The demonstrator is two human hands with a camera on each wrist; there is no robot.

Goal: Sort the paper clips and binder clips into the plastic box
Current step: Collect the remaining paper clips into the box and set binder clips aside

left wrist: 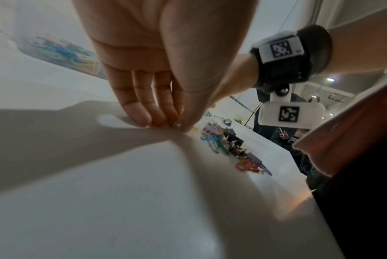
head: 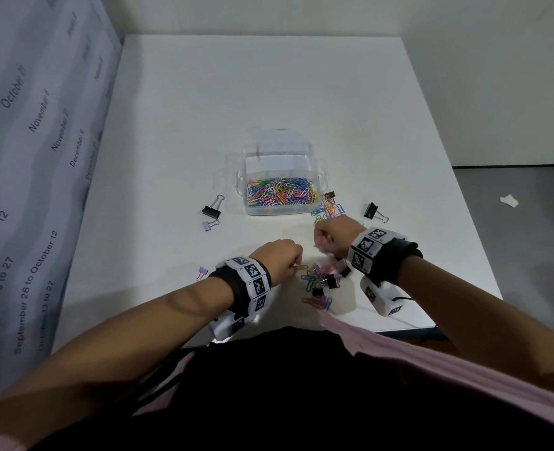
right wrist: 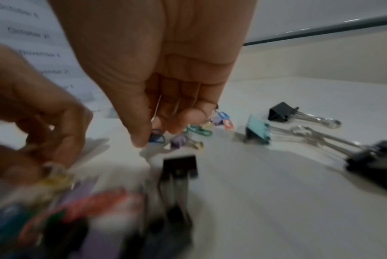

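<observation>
Left hand [head: 277, 255] pinches a yellow paper clip [head: 301, 267] lying left-right on the counter [head: 269, 92]; right hand [head: 332, 234] pinches a blue paper clip [right wrist: 156, 137].

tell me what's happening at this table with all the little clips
A person is sorting clips into a clear plastic box, which already holds a heap of coloured paper clips. The left hand pinches a yellow paper clip at the edge of a mixed pile near the table's front edge. The right hand pinches a blue paper clip just above the table. Several binder clips, such as a black one, lie loose around the box.
</observation>
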